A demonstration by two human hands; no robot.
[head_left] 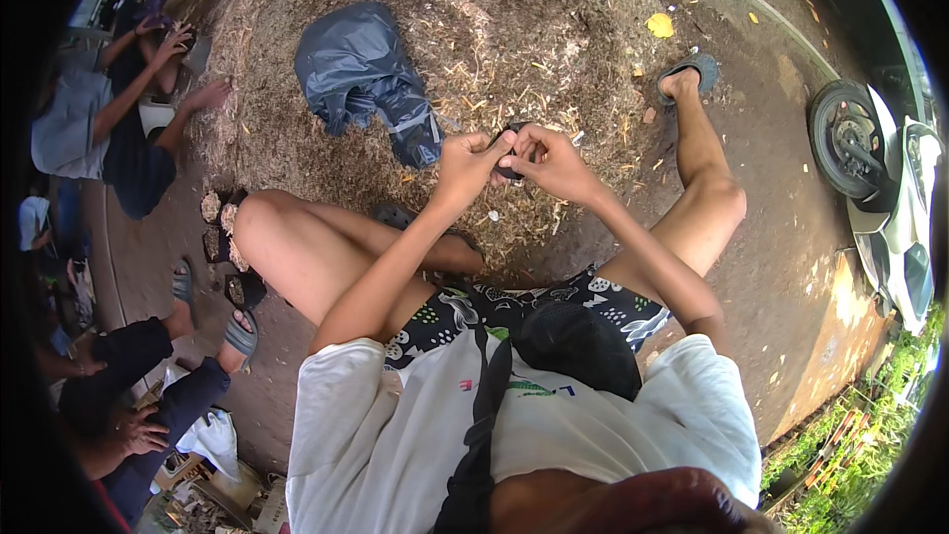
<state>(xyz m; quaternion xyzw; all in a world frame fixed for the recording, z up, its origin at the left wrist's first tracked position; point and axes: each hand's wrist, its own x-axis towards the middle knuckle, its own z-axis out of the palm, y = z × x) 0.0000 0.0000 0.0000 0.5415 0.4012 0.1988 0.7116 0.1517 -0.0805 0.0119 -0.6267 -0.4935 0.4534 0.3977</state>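
Note:
Both hands meet in front of me over a heap of loose brown shredded material (534, 49). Between them is a small black plastic bag (510, 174), mostly covered by the fingers. My left hand (463, 168) pinches one side of it with thumb and fingertips. On the other side, my right hand (558, 168) grips it with curled fingers, its thumb close to the left one. Just beyond my left hand, a large dark plastic bag (354, 54) lies crumpled on the heap, its loose end reaching toward my wrist.
Several small black bags filled with shredded material (214, 244) stand beside my left knee. A person in a grey shirt (74, 124) sits at far left; another person's sandalled feet (240, 334) are nearer. A parked scooter (890, 173) stands at right, and a yellow leaf (659, 26) lies beyond the heap.

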